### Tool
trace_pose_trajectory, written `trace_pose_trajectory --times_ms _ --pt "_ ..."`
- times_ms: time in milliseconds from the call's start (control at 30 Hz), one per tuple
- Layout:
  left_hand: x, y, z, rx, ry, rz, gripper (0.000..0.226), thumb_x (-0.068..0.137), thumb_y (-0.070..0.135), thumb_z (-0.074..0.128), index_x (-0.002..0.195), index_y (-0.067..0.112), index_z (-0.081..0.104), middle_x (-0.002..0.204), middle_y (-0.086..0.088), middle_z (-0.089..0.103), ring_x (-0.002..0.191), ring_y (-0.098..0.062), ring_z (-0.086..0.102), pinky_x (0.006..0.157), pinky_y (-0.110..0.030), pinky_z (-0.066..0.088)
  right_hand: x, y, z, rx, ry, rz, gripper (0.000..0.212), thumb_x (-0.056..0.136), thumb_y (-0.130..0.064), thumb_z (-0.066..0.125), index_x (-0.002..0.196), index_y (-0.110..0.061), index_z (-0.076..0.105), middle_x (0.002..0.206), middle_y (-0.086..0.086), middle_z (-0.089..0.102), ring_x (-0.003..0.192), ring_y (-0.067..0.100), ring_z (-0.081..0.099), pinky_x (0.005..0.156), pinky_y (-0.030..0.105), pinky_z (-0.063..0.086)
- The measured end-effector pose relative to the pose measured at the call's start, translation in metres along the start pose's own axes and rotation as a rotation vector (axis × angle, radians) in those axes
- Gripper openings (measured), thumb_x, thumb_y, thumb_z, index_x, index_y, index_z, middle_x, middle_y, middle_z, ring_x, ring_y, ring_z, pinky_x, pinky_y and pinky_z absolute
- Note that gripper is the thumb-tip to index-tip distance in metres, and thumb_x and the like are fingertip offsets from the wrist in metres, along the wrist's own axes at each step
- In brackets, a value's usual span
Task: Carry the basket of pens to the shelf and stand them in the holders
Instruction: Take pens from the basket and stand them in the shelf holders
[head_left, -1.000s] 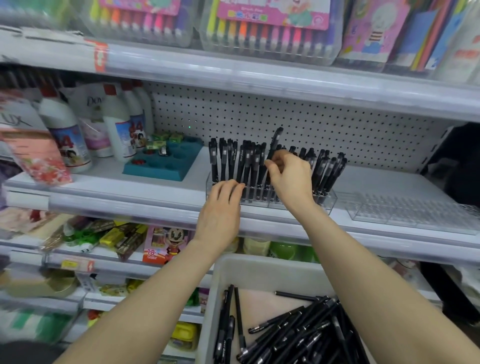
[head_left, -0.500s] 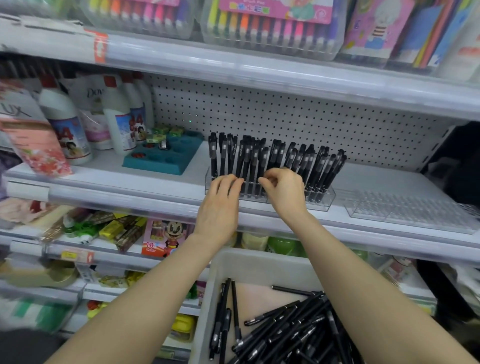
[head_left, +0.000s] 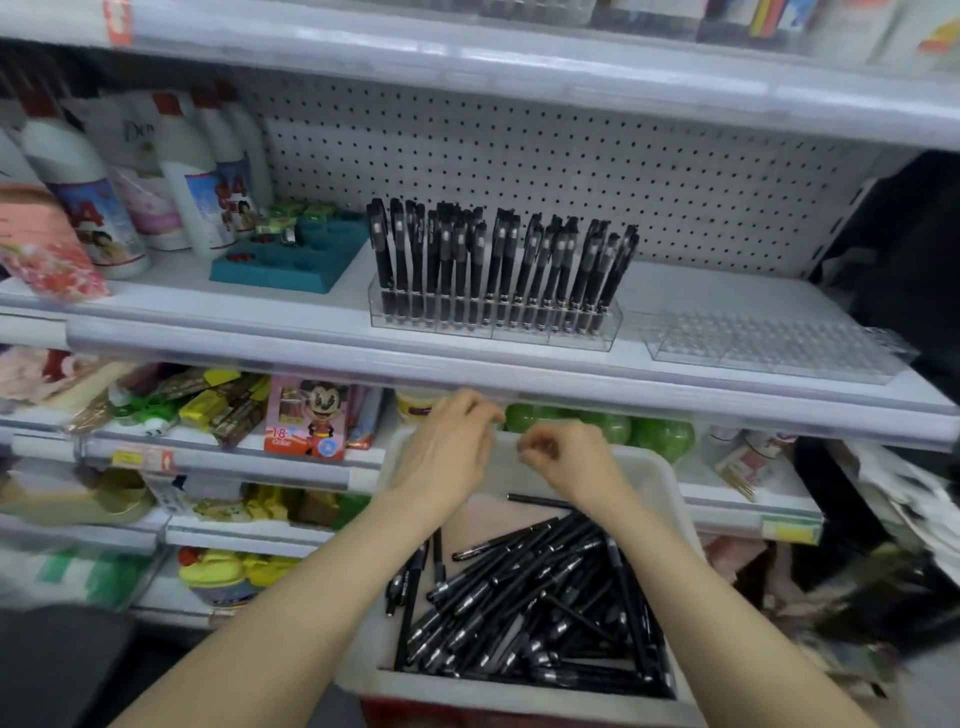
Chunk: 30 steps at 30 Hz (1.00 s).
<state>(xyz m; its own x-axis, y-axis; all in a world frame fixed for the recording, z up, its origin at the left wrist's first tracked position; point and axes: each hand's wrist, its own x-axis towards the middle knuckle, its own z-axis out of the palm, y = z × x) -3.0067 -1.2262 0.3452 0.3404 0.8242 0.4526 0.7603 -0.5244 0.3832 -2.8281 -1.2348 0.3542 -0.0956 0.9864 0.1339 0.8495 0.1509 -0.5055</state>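
Observation:
A white basket (head_left: 670, 499) below the shelf holds several loose black pens (head_left: 524, 608). On the white shelf (head_left: 218, 332) a clear holder (head_left: 493, 332) stands full of upright black pens (head_left: 498, 265); a second clear holder (head_left: 769, 345) to its right is empty. My left hand (head_left: 447, 447) hovers over the basket's far rim, fingers loosely curled, holding nothing. My right hand (head_left: 566, 457) is beside it, fingers curled shut with nothing visible in them.
White bottles (head_left: 192, 171) and a teal tray (head_left: 296, 260) stand left of the pen holder. Toy boxes (head_left: 306, 415) and green balls (head_left: 660, 436) fill the lower shelf behind the basket. A dark object (head_left: 904, 270) hangs at the right.
Both hands have come down from the pen holder on the shelf to the far rim of the basket. The pen that the right hand held now stands in the holder.

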Motion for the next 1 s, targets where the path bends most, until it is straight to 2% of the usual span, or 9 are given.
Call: trace_pose_trajectory --times_ms 67,100,300,433,567,667,800,933,1000 --pt "-0.014 0.004 0.013 0.007 -0.137 -0.053 0.028 0.093 0.014 0.056 0.121 0.018 0.062 0.120 0.000 0.054 0.113 -0.020 0.049 0.089 -0.036 0.046 -0.015 0.010 0.010 0.008 -0.150 0.005 0.012 0.083 -0.018 0.071 0.094 -0.018 0.076 0.088 -0.004 0.072 0.078 0.009 0.061 0.064 0.005 0.036" --pt "-0.021 0.005 0.019 0.009 -0.207 -0.090 0.028 0.094 0.016 0.056 0.122 0.019 0.062 0.122 0.000 0.053 0.115 -0.020 0.049 0.092 -0.035 0.044 -0.023 0.013 0.015 0.018 -0.195 0.003 0.013 0.084 -0.019 0.072 0.095 -0.017 0.076 0.088 -0.007 0.069 0.078 0.006 0.058 0.064 0.002 0.035" --pt "-0.052 -0.002 0.034 0.105 -0.489 -0.178 0.023 0.095 0.024 0.056 0.116 0.025 0.066 0.120 0.001 0.060 0.112 -0.021 0.056 0.094 -0.033 0.044 -0.046 0.031 0.042 -0.006 -0.256 -0.005 0.013 0.087 -0.024 0.068 0.098 -0.019 0.075 0.097 -0.005 0.072 0.084 0.009 0.060 0.074 0.018 0.038" --pt "-0.052 -0.005 0.034 0.144 -0.610 -0.168 0.020 0.091 0.025 0.061 0.110 0.025 0.068 0.115 0.001 0.064 0.107 -0.020 0.058 0.092 -0.030 0.047 -0.044 0.039 0.043 0.011 -0.243 0.038 0.012 0.086 -0.024 0.070 0.097 -0.021 0.075 0.095 -0.005 0.072 0.082 0.007 0.056 0.075 0.018 0.039" --pt "-0.051 -0.003 0.035 0.151 -0.629 -0.158 0.018 0.090 0.024 0.060 0.105 0.026 0.069 0.112 0.002 0.065 0.104 -0.019 0.059 0.089 -0.033 0.049 -0.042 0.040 0.048 -0.023 -0.236 0.044 0.016 0.088 -0.024 0.068 0.102 -0.022 0.074 0.099 -0.004 0.072 0.085 0.010 0.058 0.078 0.019 0.041" --pt "-0.051 0.000 0.036 0.188 -0.614 -0.140 0.021 0.093 0.023 0.054 0.109 0.021 0.068 0.115 -0.002 0.063 0.106 -0.022 0.058 0.090 -0.034 0.049 -0.039 0.038 0.053 -0.099 -0.247 0.004 0.017 0.090 -0.025 0.065 0.105 -0.024 0.073 0.104 -0.003 0.072 0.097 0.018 0.064 0.086 0.028 0.048" --pt "-0.047 0.002 0.034 0.207 -0.587 -0.150 0.028 0.097 0.034 0.053 0.112 0.013 0.062 0.111 -0.005 0.062 0.102 -0.026 0.060 0.087 -0.037 0.048 -0.035 0.031 0.056 -0.241 -0.275 -0.079 0.021 0.091 -0.027 0.062 0.110 -0.025 0.071 0.112 0.003 0.065 0.101 0.026 0.062 0.084 0.034 0.049" --pt "-0.038 0.001 0.029 0.160 -0.458 -0.139 0.017 0.099 0.019 0.050 0.113 0.016 0.059 0.115 -0.005 0.060 0.101 -0.023 0.060 0.086 -0.036 0.049 -0.031 0.032 0.052 -0.240 -0.220 -0.102 0.021 0.091 -0.022 0.061 0.111 -0.021 0.070 0.110 0.003 0.059 0.097 0.026 0.061 0.082 0.036 0.048" --pt "-0.032 0.002 0.024 0.071 -0.348 -0.121 0.018 0.099 0.019 0.051 0.115 0.017 0.060 0.116 -0.003 0.059 0.105 -0.021 0.057 0.088 -0.034 0.048 -0.028 0.033 0.044 -0.169 -0.147 -0.094 0.016 0.090 -0.022 0.062 0.104 -0.020 0.070 0.102 0.000 0.062 0.093 0.023 0.061 0.078 0.035 0.047"
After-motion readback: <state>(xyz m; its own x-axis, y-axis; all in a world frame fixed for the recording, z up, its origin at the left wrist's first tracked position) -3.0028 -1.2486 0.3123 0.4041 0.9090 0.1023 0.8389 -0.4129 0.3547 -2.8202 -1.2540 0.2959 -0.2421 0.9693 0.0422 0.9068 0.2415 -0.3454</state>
